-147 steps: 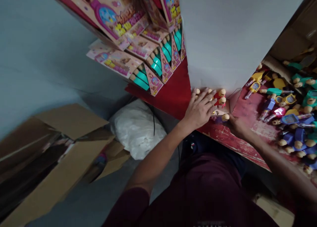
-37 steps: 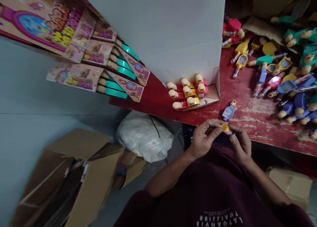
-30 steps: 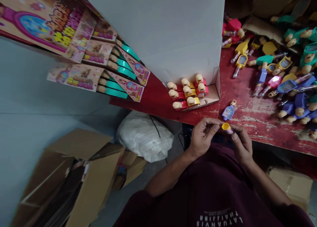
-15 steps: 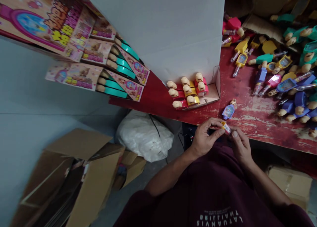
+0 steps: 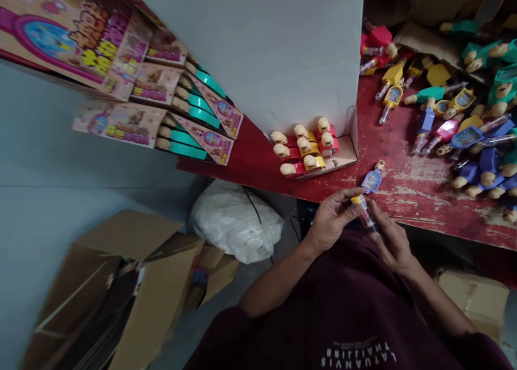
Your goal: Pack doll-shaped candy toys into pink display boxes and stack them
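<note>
Head view: my left hand pinched the yellow-topped tube up top, my right hand gripped its lower end. Purple toy lay unattached just beyond, 12 o'clock. Done: eight toy figures in the display tray, 11 o'clock. Left: loose toys piled untrayed, 2 o'clock.

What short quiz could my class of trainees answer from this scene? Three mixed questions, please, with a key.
1. True or false: the left hand holds the tube by its yellow end.
2. Which colour is the single toy lying outside the tray, near the hands? A green, B purple, C red.
3. Fill in: the plastic bag beside the cardboard box is ___.

Key: 1 true; 2 B; 3 white
</note>
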The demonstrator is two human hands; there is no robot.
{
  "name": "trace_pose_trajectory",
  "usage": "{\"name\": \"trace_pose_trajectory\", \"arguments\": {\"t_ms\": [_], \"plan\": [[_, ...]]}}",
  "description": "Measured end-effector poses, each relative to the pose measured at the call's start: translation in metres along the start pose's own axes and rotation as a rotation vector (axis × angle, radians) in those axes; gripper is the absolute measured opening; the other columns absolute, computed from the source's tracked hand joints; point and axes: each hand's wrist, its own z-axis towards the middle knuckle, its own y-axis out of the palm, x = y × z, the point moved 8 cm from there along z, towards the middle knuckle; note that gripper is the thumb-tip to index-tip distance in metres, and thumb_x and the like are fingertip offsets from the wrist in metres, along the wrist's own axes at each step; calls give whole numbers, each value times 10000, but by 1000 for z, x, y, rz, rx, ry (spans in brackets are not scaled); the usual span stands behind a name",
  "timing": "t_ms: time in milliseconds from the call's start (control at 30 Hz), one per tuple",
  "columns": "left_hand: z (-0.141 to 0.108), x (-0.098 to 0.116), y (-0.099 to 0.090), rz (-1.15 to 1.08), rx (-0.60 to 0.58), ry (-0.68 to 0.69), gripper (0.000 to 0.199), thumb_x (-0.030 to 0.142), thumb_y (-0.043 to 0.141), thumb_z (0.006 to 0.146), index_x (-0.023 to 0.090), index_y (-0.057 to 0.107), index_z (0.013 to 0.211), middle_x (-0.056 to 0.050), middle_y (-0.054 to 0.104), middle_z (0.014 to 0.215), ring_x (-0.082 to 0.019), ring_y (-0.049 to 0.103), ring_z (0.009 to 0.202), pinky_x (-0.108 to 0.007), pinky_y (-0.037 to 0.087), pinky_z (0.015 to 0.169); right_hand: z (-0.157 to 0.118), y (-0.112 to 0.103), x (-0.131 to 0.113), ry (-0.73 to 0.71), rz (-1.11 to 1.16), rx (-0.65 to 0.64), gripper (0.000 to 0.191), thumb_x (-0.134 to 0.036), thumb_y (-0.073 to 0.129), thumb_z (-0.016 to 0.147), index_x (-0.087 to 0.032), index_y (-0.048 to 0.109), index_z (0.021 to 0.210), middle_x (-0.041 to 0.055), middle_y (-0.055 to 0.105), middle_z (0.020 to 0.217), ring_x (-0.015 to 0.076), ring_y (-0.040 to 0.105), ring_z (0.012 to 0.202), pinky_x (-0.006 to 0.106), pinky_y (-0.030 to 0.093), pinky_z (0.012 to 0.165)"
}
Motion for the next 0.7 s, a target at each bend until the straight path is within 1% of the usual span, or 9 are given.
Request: {"name": "trace_pose_trajectory", "arguments": {"t_ms": [67,167,267,333,433,500,600,700], "plan": [[-2,0,2,14,-11,-22,470,436,888,776,251,774,1192,-30,765,999,-135,672,842,-249,523,822,2,-3,-6,-49,-36,15,620,-256,470,1066,-247,283,1657,148,637,1446,241,713,1181,336,615,958],[-5,2,5,29,-23,-35,478,452,896,761,276,784,1192,-22,777,983,-136,678,843,-256,523,837,1,-6,-13,-98,-72,55,614,-223,504,1050,-214,336,1640,171,686,1365,249,747,1084,333,636,881],[-7,1,8,31,-54,-52,486,454,898,758,297,781,1203,-19,787,981,-137,691,850,-264,527,854,-1,-7,-15,-99,-73,91,613,-207,521,1038,-229,363,1630,167,705,1324,249,765,975,342,644,793],[-8,0,8,34,-66,-57,508,464,899,752,298,775,1216,-21,791,983,-142,697,846,-276,536,854,-1,-6,-16,-91,-64,102,614,-207,527,1035,-245,369,1627,151,735,1252,244,764,913,345,641,746],[-8,-2,7,42,-74,-57,539,481,896,748,287,766,1234,-28,793,984,-151,706,841,-296,551,854,-2,-6,-17,-89,-43,109,613,-197,534,1031,-247,382,1622,122,773,1100,247,760,870,357,637,719],[-8,-4,7,37,-83,-60,544,484,895,749,285,764,1237,-31,796,993,-154,713,845,-301,557,856,-1,-6,-18,-97,-36,111,615,-186,534,1027,-248,386,1621,105,781,1041,246,760,847,361,639,718],[-8,-5,6,29,-82,-56,525,471,895,755,294,766,1232,-32,799,1029,-157,723,878,-294,555,875,-2,-5,-18,-101,-54,114,621,-191,540,1026,-251,381,1623,103,780,1041,242,760,847,353,641,717],[-9,-5,5,26,-71,-41,501,470,885,770,305,768,1228,-35,799,1074,-166,731,930,-289,548,904,-3,-4,-14,-82,-80,113,599,-235,539,1035,-249,396,1617,113,778,1058,241,762,861,341,641,709]]}}
